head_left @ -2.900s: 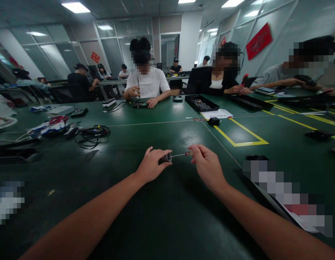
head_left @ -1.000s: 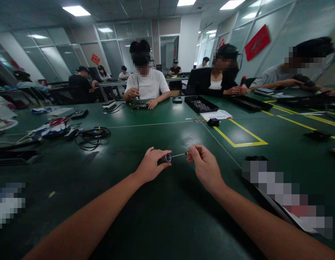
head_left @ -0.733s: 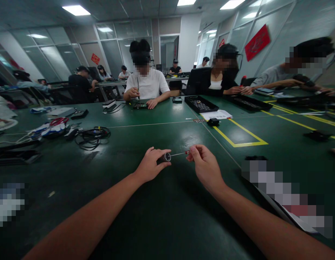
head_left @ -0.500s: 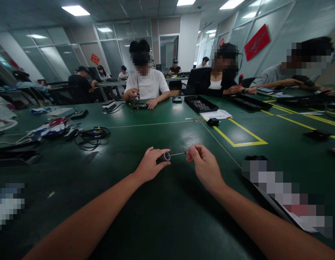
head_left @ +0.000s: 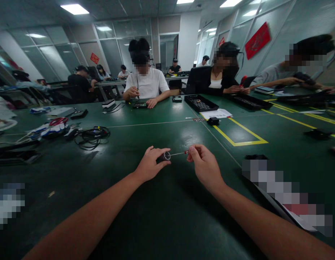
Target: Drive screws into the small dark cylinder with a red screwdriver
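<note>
My left hand (head_left: pixel 151 164) grips a small dark cylinder (head_left: pixel 166 156) between thumb and fingers; its round end, with a pale rim, faces right. What kind of part it is I cannot make out. In my right hand (head_left: pixel 205 164) is a screwdriver (head_left: pixel 178 154) with a thin metal shaft and a red-tinted handle mostly hidden by the fingers. The shaft points left, its tip at the cylinder's rimmed end; whether it sits inside cannot be told. Both hands are held over the green table (head_left: pixel 162 216).
A coiled black cable (head_left: pixel 93 137) and tangled wires lie on the left. Further off are a black parts tray (head_left: pixel 200 104), a paper sheet (head_left: pixel 216 114) and a small black block (head_left: pixel 213 121). A blurred-out white item (head_left: pixel 286 206) lies by my right forearm. Co-workers sit across the table.
My hands, the cylinder and the screwdriver hold nearly the same place. Across the table at the right, a co-worker's hands and the red-handled tool have lowered slightly.
</note>
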Demonstrator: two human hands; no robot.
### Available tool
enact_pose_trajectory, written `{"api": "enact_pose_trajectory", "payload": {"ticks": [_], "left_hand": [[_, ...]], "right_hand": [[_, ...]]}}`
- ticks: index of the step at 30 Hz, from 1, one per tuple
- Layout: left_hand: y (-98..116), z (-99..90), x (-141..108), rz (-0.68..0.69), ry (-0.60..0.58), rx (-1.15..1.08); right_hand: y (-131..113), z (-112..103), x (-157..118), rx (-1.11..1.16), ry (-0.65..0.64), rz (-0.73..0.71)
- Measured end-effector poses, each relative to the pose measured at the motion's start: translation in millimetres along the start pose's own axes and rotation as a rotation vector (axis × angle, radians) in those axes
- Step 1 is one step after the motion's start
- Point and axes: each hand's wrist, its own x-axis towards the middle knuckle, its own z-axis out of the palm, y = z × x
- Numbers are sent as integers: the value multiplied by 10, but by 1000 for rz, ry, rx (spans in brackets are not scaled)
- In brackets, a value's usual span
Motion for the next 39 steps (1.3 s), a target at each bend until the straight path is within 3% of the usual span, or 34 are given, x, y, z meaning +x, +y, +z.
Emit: {"api": "enact_pose_trajectory", "payload": {"ticks": [3,9,14,20,24,29,34,39], "left_hand": [[-8,1,-5,13,-1,10],[-2,4,-13,50,-44,38],[27,-2,-14,33,-43,33],[40,9,-12,25,-61,18],[37,6,-10,4,-50,22],[34,22,-11,15,-56,38],[30,19,-10,18,-34,24],[27,12,-7,-4,-13,27]], "right_hand": [[-16,-6,-19,69,-39,19],[24,-9,-16,-2,52,3],[83,9,15,71,61,17],[4,-28,-22,-109,60,-5],[33,1,-16,-9,79,-50],[19,6,-3,27,40,27],[14,-1,-11,50,49,-28],[64,34,-2,153,35,22]]}}
